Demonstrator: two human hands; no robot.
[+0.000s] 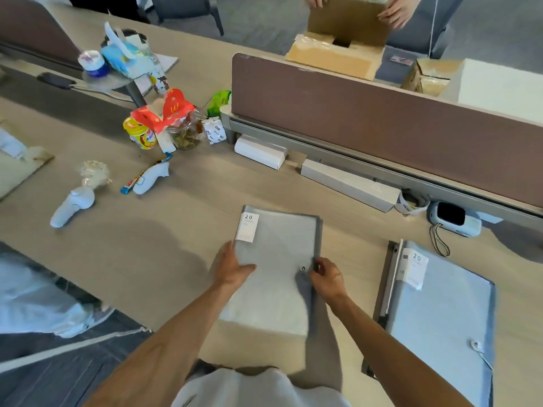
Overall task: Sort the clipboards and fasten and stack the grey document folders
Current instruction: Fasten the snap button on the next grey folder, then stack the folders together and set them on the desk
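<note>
A grey document folder [279,254] with a white "20" label lies on the desk in front of me. My left hand [233,267] presses flat on its left edge. My right hand [327,276] pinches the folder's right edge beside a small round fastener button [302,268]. A second grey folder [446,312], also labelled "20", lies to the right on a dark clipboard-like board [387,277]; its button and string [476,345] show near its lower right.
A brown desk divider [382,118] runs across the back. White boxes [346,183], a small blue device [454,218], two white controllers [73,205] and a snack pile [164,124] lie around. Another person's hands hold a cardboard box [346,22] beyond.
</note>
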